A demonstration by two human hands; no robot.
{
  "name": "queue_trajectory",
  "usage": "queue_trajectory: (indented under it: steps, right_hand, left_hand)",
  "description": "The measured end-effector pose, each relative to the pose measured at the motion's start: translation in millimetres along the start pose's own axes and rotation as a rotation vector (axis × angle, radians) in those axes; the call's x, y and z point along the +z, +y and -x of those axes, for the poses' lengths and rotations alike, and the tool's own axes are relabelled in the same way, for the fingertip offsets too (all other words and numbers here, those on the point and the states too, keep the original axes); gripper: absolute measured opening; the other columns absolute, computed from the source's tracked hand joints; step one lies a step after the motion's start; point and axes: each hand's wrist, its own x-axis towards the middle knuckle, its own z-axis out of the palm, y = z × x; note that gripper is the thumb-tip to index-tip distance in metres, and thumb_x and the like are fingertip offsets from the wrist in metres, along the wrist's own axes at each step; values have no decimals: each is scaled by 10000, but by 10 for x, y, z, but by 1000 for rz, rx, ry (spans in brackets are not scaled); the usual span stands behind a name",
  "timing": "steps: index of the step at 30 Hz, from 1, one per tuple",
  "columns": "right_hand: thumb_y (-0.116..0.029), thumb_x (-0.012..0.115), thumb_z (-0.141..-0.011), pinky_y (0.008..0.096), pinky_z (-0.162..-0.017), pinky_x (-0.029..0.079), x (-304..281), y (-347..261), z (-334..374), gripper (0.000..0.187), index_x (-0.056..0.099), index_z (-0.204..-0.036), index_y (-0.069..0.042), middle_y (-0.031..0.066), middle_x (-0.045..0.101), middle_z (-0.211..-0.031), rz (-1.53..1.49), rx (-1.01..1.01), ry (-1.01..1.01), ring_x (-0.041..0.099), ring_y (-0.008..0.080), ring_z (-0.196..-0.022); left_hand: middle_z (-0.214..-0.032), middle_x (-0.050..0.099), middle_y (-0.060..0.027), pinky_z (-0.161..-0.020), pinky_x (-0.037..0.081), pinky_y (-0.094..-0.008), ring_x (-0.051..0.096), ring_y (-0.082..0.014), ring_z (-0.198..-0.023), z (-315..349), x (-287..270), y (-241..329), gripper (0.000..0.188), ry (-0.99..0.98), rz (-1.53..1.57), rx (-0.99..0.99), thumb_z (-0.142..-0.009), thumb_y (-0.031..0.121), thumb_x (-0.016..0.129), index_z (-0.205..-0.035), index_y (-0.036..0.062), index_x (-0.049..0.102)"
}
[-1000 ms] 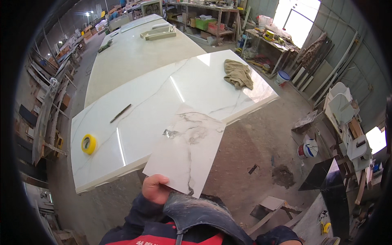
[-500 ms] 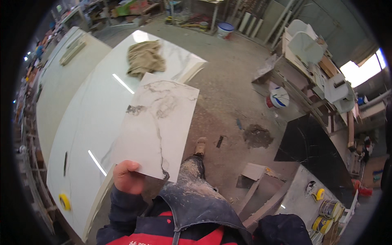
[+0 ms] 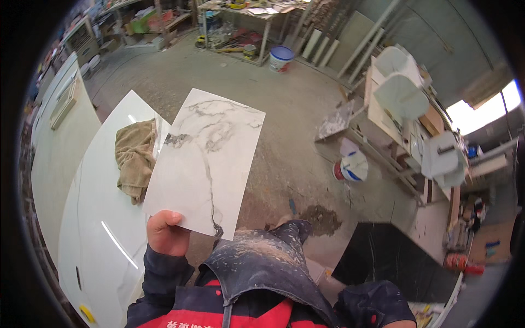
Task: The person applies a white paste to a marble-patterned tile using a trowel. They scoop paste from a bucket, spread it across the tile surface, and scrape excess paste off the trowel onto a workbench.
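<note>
My left hand (image 3: 168, 234) is closed on the lower left corner of a white slab (image 3: 205, 164) with grey marble veining, the thumb lying over its face. The slab is held up in front of me, partly over a large glossy white panel (image 3: 90, 218). Just beyond its left edge, a crumpled brown cloth (image 3: 135, 158) lies on that panel. Of my right arm, the dark sleeve (image 3: 363, 303) shows at the lower right. Only a sliver of skin of my right hand (image 3: 400, 324) shows at the bottom rim; its fingers are out of sight.
A yellow tape roll (image 3: 86, 314) lies at the panel's near end. To the right stand a black veined panel (image 3: 396, 259), a bucket (image 3: 353, 165) and a cluttered bench (image 3: 383, 104). Another bucket (image 3: 281, 59) stands near a far table (image 3: 268, 15).
My view has swung to the right as I moved forward. The slab stays in my left hand, while the cloth and large white panel now appear farther left.
</note>
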Motion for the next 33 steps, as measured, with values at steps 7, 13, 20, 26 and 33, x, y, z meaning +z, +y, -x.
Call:
queue_trajectory:
  steps: [7,13,20,26,33]
  right_hand:
    - [-250,506,-958,504,-1045,405,-1693,-94,1223,331,635,-1222,-98,116,630,-1263,-44,-222,-60,552,302,-1221]
    - [-282,501,-971,485,-947,458,-3412,-245,1922,245,656,-1120,-165,67,665,-1139,-110,-397,-263,597,278,-1119]
    - [-322,453,-1024,428,-814,479,-4706,95,2520,222,651,-988,-230,24,632,-957,-213,-243,46,598,225,-954]
    - [-285,523,-953,496,-914,472,-6267,843,2407,249,683,-1061,-128,66,673,-1059,-214,-420,-178,615,263,-1049]
    - [-312,459,-1029,399,-799,477,-8117,1521,1648,215,656,-1056,-229,-18,609,-948,-152,-325,-239,593,209,-937]
  left_hand:
    - [-1231,651,-142,-1043,462,-439,609,-302,-1159,-981,534,-338,580,127,113,266,-703,46,550,-1275,-55,554]
    - [-1212,648,-120,-994,480,-434,614,-299,-1114,-1570,1245,-551,573,401,216,523,-700,53,563,-1267,-30,562]
    - [-1212,651,-146,-988,497,-442,628,-310,-1106,-2427,1627,-563,554,652,271,766,-704,73,548,-1244,-44,573]
    - [-1138,668,-128,-840,559,-458,671,-301,-967,-4039,1549,303,534,560,300,638,-713,57,545,-1239,-39,561]
    - [-1100,673,-121,-768,571,-459,682,-304,-921,-5439,1552,1463,501,571,314,593,-725,53,555,-1219,-25,564]
